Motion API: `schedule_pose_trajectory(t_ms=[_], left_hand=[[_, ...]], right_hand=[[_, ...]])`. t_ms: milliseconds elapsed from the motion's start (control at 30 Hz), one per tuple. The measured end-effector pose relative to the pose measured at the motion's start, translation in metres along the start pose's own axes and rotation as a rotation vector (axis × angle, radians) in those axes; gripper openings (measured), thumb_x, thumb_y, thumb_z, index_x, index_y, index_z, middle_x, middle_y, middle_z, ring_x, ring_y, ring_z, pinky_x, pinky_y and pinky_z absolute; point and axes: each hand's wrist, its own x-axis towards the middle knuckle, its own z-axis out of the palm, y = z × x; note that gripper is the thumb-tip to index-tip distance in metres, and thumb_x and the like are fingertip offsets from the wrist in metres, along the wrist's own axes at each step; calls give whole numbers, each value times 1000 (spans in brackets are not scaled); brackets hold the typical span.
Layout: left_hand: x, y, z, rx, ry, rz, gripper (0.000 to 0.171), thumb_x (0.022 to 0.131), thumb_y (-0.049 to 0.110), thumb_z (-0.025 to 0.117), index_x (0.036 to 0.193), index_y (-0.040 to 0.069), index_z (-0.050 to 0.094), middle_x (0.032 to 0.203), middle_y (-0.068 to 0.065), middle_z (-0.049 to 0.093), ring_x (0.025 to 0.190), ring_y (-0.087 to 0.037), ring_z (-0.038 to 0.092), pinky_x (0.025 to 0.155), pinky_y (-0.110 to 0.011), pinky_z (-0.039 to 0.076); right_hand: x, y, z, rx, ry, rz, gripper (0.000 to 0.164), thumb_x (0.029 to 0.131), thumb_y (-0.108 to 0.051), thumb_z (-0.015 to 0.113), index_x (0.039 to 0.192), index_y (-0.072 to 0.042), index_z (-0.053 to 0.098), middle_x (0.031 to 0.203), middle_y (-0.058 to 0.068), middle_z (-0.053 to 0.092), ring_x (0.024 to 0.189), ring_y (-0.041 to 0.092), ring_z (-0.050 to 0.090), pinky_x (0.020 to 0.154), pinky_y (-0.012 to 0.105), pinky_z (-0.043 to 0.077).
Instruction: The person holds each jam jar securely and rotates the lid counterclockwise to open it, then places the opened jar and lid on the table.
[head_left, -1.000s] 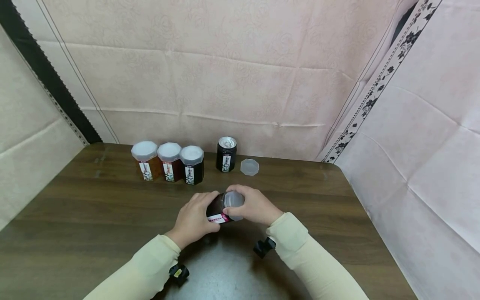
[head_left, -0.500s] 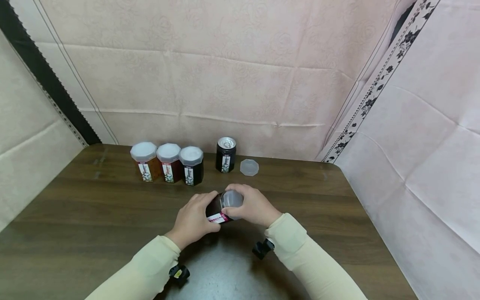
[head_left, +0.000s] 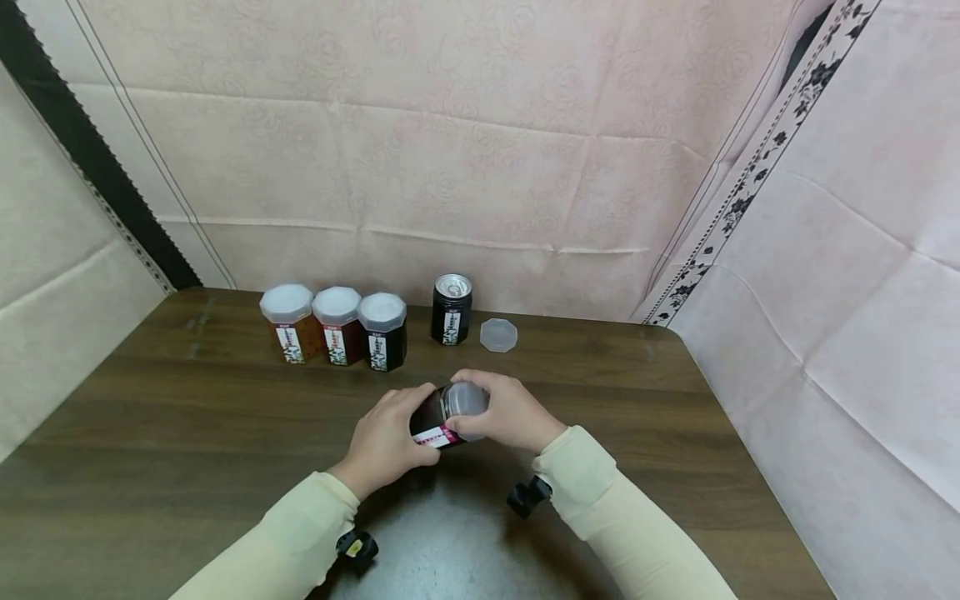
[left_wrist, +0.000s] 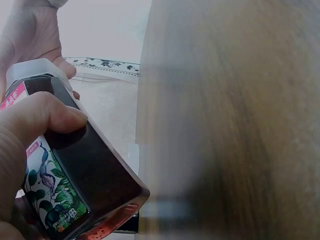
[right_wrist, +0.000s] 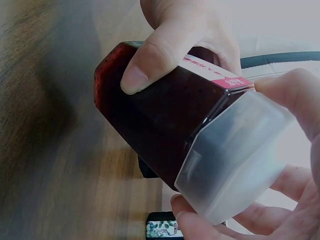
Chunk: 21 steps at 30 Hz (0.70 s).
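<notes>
A dark red jar [head_left: 430,410] with a picture label is tilted above the table, its translucent lid [head_left: 468,402] pointing right. My left hand [head_left: 387,429] grips the jar's body; in the left wrist view the thumb lies across the dark side of the jar [left_wrist: 95,167]. Around the lid [right_wrist: 232,155] curl the fingers and thumb of my right hand [head_left: 513,410]. The lid sits over the mouth of the jar in the right wrist view. Part of the label is hidden behind the left hand.
Three lidded jars, amber [head_left: 303,337], red [head_left: 347,340] and dark [head_left: 388,346], stand in a row at the back left. A black can [head_left: 452,317] is right of them, beside a loose translucent lid [head_left: 498,335]. Pale cloth [head_left: 480,167] hangs behind the wooden table [head_left: 187,417].
Hardly anything differs. Both hands keep their hold on the jar and lid, with only a very slight shift of the right hand.
</notes>
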Motion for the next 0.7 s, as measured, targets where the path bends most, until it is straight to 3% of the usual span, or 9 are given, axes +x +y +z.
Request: schedule_pose_trajectory(t_ms=[467, 700], left_hand=[[-1, -1, 0, -15, 8, 23, 76, 62, 23, 83, 131, 6, 57, 120, -8, 64, 100, -20, 53, 77, -38, 51], [0, -1, 1, 25, 7, 42, 76, 61, 23, 82, 131, 7, 57, 119, -7, 64, 100, -19, 52, 74, -36, 51]], right_hand=[[-1, 2, 0, 24, -1, 9, 55, 80, -27, 77, 129, -13, 58, 109, 5, 63, 85, 17, 58, 66, 28, 53], [0, 2, 0, 2, -9, 11, 55, 80, -28, 77, 129, -12, 58, 111, 5, 62, 87, 18, 58, 67, 28, 53]])
